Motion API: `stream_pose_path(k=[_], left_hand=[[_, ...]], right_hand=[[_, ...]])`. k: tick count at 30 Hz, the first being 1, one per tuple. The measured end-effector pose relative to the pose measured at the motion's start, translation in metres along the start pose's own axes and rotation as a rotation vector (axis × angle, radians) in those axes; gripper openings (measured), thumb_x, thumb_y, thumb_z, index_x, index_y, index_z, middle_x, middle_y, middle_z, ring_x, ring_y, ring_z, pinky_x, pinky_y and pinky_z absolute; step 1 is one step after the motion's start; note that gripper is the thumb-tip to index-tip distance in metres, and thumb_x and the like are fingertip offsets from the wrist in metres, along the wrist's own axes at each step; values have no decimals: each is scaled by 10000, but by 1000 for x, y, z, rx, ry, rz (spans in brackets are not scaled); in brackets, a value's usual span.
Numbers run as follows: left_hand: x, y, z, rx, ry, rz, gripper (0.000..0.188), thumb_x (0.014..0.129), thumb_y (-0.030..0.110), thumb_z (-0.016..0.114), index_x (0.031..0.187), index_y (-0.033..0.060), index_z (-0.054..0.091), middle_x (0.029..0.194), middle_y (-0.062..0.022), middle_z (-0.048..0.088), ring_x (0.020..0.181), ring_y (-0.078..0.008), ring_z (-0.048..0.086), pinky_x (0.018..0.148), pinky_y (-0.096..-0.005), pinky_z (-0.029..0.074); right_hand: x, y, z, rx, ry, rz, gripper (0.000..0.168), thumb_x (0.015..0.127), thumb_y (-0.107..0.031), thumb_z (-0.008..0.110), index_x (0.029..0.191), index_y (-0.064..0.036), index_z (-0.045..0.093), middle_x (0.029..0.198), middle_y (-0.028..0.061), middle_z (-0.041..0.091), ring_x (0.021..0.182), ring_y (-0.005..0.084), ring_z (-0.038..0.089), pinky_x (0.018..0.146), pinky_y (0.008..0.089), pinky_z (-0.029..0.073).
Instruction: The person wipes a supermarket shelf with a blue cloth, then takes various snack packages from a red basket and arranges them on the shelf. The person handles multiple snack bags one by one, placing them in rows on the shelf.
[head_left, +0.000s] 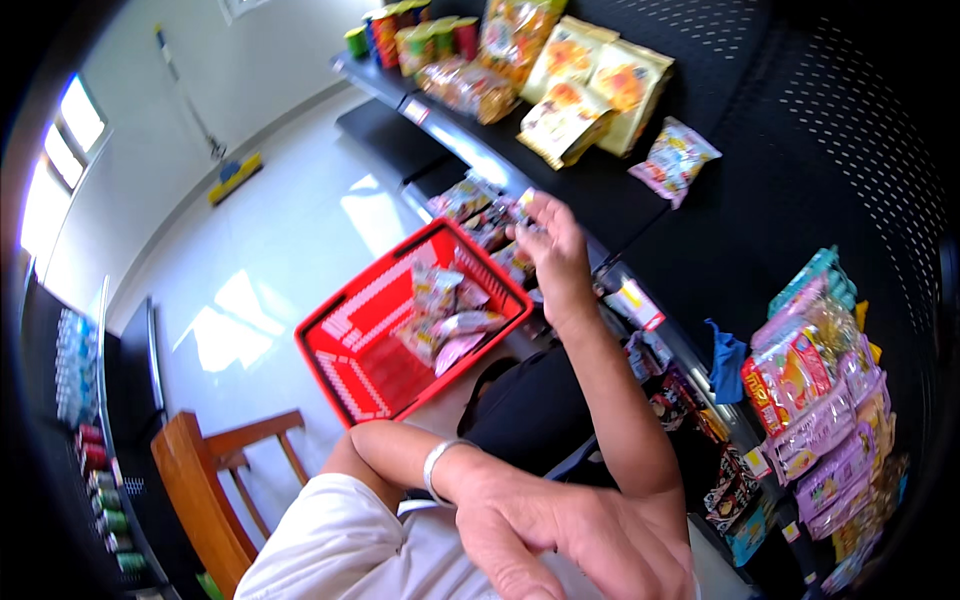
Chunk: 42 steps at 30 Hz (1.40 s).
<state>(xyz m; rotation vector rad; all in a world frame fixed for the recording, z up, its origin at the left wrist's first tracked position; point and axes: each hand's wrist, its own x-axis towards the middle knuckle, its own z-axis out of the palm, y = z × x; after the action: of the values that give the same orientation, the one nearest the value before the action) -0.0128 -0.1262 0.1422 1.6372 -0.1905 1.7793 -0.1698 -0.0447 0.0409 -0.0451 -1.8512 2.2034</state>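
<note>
My right hand (555, 247) reaches to the edge of a lower shelf, with its fingers bent over small snack packets (469, 196). A pinkish packet shows at the fingertips, but whether it is gripped cannot be told. My left hand (570, 532) is close to the camera with its back up, in front of my right upper arm. A silver bracelet (442, 469) circles its wrist, and the lower frame edge cuts off its fingers. Beyond my left elbow is a red plastic basket (352, 307), tilted, with several snack packets (442, 307) in it. What supports the basket is hidden.
On the upper black shelf (637, 217) stand canisters (420, 45), cream snack bags (630, 90), a lone packet (676, 161) and a row of pink packets (817, 435). A wooden chair (202, 487) is at left, near shelved bottles (75, 367). A yellow broom (236, 180) leans by the wall.
</note>
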Motion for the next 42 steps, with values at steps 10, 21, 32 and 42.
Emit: stream_pose_path(k=[10, 21, 32, 42], left_hand=[[-324, 74, -81, 1327, 1648, -517, 133, 938, 76, 624, 1021, -28, 625, 926, -55, 658, 888, -124, 616, 806, -278, 509], [-439, 68, -162, 1983, 1108, -1377, 729, 719, 291, 815, 1323, 31, 499, 1287, -191, 561, 1222, -371, 511, 1028, -446, 432], [-508, 94, -182, 1761, 1614, -911, 307, 836, 44, 711, 1133, 18, 641, 972, -49, 714, 883, -142, 660, 790, -305, 535], [-331, 177, -154, 983, 1715, -298, 341, 990, 313, 588, 1165, 22, 620, 999, -11, 669, 851, -76, 610, 741, -244, 497]], right_hand=[[-1, 62, 45, 110, -112, 312, 541, 900, -81, 605, 1392, 6, 398, 1325, 143, 512, 998, 158, 641, 761, 249, 506], [5, 55, 53, -38, -126, 223, 467, 923, -78, 589, 1357, 20, 445, 1329, 154, 522, 991, 154, 636, 780, 246, 510], [7, 56, 58, -93, -159, 217, 457, 921, -88, 596, 1343, 32, 469, 1353, 181, 518, 1040, 169, 616, 835, 263, 500], [9, 73, 35, -682, -94, -80, 501, 847, -166, 710, 1255, 43, 508, 1223, 253, 586, 1107, 397, 591, 968, 421, 484]])
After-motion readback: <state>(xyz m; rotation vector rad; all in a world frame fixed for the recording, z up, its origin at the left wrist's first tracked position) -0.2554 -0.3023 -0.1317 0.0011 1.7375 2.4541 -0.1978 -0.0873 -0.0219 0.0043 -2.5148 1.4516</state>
